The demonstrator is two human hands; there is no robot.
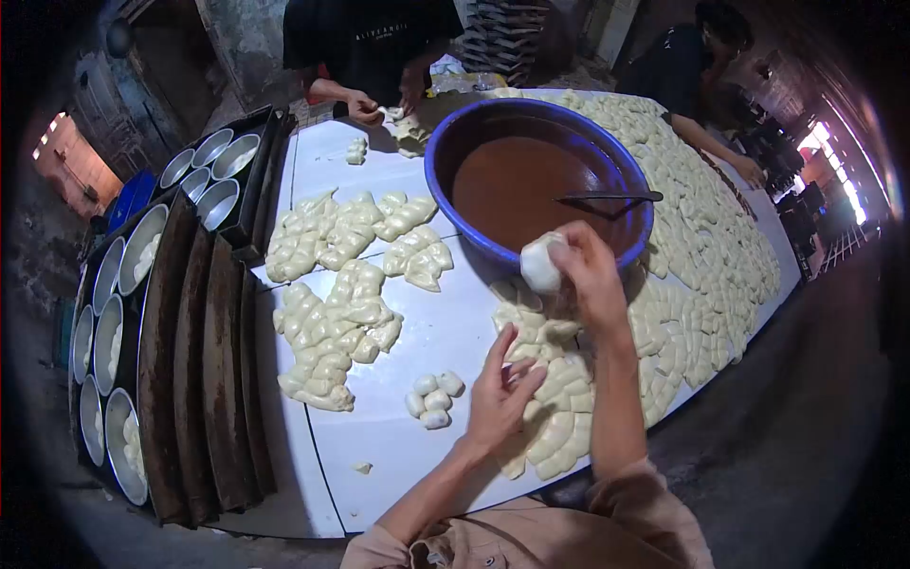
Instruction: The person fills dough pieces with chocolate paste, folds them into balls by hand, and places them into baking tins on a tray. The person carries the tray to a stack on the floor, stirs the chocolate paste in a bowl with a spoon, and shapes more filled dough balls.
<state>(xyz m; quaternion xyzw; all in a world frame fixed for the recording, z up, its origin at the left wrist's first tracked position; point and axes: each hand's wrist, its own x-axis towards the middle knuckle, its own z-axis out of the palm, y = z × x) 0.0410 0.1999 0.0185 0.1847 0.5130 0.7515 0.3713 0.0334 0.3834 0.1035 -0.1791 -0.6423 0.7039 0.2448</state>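
Note:
In my right hand [592, 275] is a pale, rounded dough ball [542, 264], pinched in the fingers at the near rim of the blue tub [441, 204]. Brown paste [517, 180] lies inside the tub, with a dark-handled utensil [611, 196] resting in it. My left hand [502, 394] has its fingers apart and holds nothing visible. It is beside a spread of flattened dough pieces [564, 422], which it partly covers. Left of that hand, a small cluster of rounded dough balls [435, 398] sits on the white table [379, 455].
More dough pieces cover the table's left [336, 322] and right side [711, 237]. Stacked dark trays with round metal tins [123, 446] stand at the left edge. Across the table, a person's hands [365, 107] handle dough; another person's arm [716, 147] reaches in at right.

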